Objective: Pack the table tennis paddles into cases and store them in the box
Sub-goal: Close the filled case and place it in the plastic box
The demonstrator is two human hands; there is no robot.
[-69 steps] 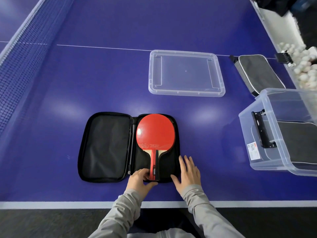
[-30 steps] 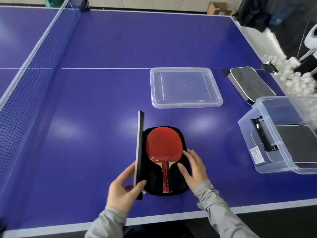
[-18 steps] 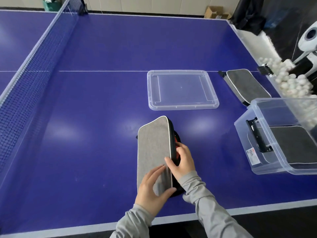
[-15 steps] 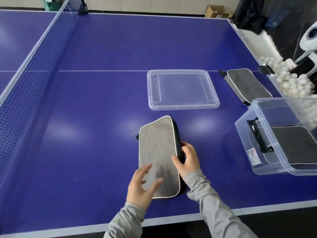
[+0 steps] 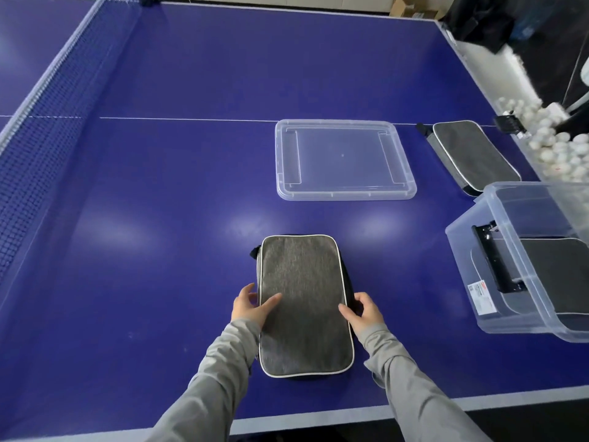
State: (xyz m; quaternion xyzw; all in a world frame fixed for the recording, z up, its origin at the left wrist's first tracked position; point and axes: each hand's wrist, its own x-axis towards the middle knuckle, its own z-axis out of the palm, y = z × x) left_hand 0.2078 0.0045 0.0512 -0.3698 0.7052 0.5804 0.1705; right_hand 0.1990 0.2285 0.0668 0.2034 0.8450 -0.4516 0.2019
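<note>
At the far left the net [image 5: 35, 129] runs along the edge of the blue bench [image 5: 159, 250]. Near the front edge, in the middle, the grey case [image 5: 302, 301] lies flat with its lid folded down, its long side pointing away from me. My left hand [image 5: 250, 306] is at the left edge of the case: the thumb lies on the grey top and the other fingers touch the side, gently bent, so this hand is rather wide and not clamping anything. My right hand [image 5: 361, 312] is at the right edge, its thumb on the top near the white piping and its fingers curled around the dark side of the case, holding it lightly (the paddle itself I cannot see, the lid covers it). Farther away and a little to the right, the clear lid [image 5: 344, 159] of the box lies flat on the bench. To the right of it a second grey case [image 5: 471, 154] rests closed near the bench edge. At the far right stands the clear box [image 5: 478, 250], with another case [image 5: 561, 266] lying inside. Behind it is a heap of white balls [image 5: 554, 145].
</note>
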